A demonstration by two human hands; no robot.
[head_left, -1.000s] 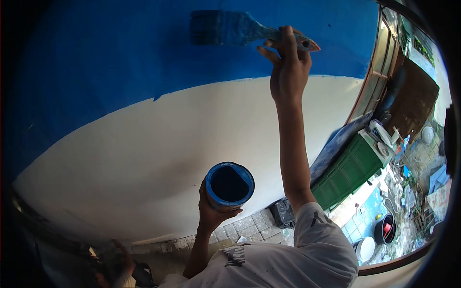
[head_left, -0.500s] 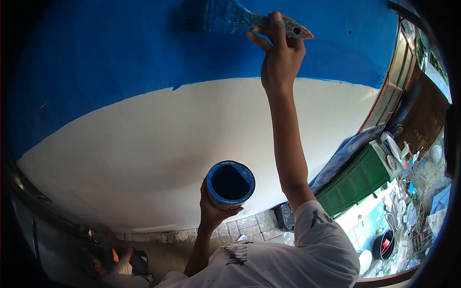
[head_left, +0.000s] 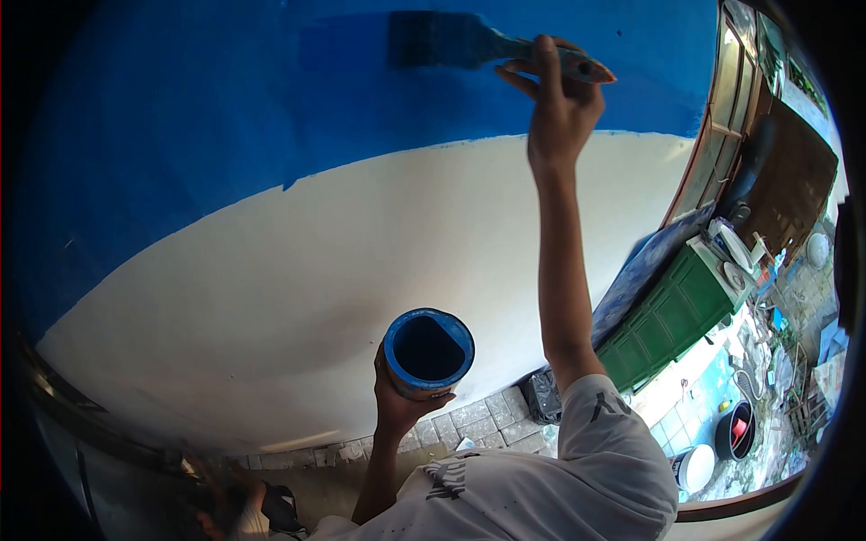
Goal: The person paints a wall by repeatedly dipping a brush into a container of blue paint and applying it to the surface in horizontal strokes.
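Observation:
Raised high, my right hand (head_left: 564, 113) grips the handle of a wide paintbrush (head_left: 446, 41). Its dark bristles point left and lie against the blue upper part of the wall (head_left: 198, 117), where a darker, wet-looking streak stretches left of them. Lower down, my left hand (head_left: 401, 406) is wrapped round a paint can (head_left: 428, 391) with a blue-smeared rim. The can is tipped so its dark inside shows; how much paint it holds I cannot make out. Below the uneven blue edge, the wall (head_left: 361, 243) is off-white.
A green cabinet-like box (head_left: 667, 311) stands at the right beside the wall. Past it are a black bucket (head_left: 735, 428), a white tub (head_left: 695, 467) and clutter. A black bag (head_left: 541, 395) sits at the wall's foot on paving bricks (head_left: 478, 424). Another person (head_left: 244, 505) is low at the left.
My right hand and the paintbrush have moved right across the blue area, with a dark streak now showing left of the bristles. The can has barely moved. The view has shifted slightly.

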